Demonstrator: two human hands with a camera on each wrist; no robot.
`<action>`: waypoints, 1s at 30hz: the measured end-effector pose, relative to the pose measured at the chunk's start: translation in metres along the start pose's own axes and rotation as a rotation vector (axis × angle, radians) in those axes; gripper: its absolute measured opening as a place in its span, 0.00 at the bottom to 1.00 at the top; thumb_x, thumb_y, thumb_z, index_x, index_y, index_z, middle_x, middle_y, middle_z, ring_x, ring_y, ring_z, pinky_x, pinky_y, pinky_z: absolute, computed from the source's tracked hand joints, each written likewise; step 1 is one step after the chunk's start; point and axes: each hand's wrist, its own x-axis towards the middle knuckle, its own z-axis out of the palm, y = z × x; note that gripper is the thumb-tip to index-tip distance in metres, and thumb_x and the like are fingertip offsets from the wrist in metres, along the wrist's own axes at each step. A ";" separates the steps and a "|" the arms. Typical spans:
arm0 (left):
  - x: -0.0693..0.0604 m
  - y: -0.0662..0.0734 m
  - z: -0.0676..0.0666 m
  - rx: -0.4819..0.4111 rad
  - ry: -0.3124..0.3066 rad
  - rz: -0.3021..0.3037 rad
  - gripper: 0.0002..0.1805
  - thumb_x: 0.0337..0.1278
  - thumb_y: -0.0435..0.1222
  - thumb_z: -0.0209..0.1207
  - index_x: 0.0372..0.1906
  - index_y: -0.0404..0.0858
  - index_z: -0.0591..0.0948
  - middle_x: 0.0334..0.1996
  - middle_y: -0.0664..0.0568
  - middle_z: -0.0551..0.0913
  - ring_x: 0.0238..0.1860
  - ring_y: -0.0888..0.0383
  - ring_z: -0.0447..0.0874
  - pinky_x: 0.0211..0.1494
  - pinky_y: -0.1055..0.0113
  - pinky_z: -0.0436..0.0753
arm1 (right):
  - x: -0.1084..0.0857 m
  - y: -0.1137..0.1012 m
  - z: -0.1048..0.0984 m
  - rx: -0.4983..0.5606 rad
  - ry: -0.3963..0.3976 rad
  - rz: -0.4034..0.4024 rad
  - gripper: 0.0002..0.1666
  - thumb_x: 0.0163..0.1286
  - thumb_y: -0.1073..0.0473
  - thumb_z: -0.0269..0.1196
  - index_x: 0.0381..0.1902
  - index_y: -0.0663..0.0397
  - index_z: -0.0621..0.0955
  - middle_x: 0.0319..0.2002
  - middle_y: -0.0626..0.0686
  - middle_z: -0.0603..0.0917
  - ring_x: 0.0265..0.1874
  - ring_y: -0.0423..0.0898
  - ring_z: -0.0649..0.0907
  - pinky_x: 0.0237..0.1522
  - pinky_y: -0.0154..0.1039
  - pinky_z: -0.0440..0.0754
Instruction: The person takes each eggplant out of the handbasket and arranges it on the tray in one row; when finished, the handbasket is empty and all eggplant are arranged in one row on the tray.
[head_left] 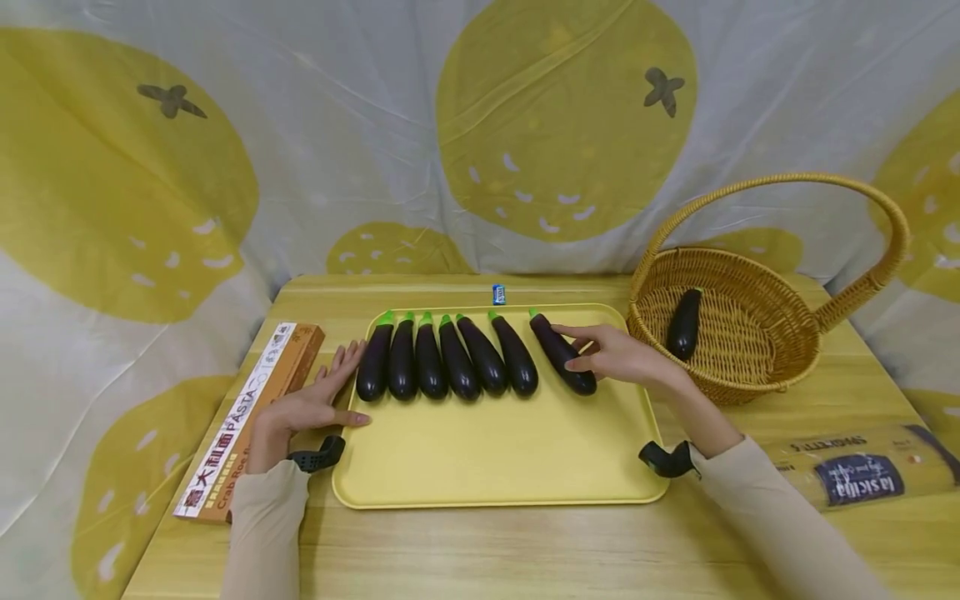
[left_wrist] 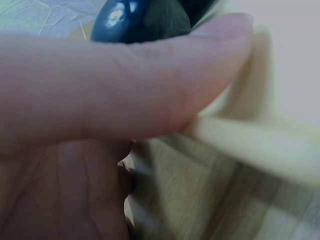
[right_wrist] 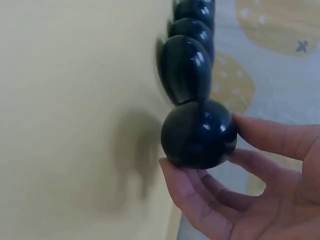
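Observation:
My right hand (head_left: 615,352) pinches a dark purple eggplant (head_left: 564,357) with a green stem end, over the right part of the yellow tray (head_left: 495,467). In the right wrist view its round end (right_wrist: 199,137) sits between thumb and fingers. Several more eggplants (head_left: 429,362) lie side by side on the tray, stems toward the back. My left hand (head_left: 311,404) rests at the tray's left rim with fingers extended, next to the leftmost eggplant (head_left: 373,367). The left wrist view shows the thumb (left_wrist: 125,85) lying against the tray rim.
A wicker basket (head_left: 798,354) with a tall handle stands at the back right, one eggplant (head_left: 684,325) inside. On the left lies a pasta box (head_left: 251,417); a spaghetti pack (head_left: 862,471) is at right. A small blue packet (head_left: 498,294) sits behind the tray.

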 end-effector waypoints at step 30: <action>0.001 -0.002 0.000 -0.014 -0.001 -0.012 0.67 0.60 0.42 0.72 0.84 0.44 0.31 0.82 0.39 0.19 0.79 0.35 0.08 0.74 0.27 0.18 | 0.026 0.002 0.010 0.024 -0.097 -0.034 0.40 0.79 0.60 0.59 0.82 0.57 0.58 0.43 0.61 0.83 0.34 0.49 0.85 0.42 0.48 0.89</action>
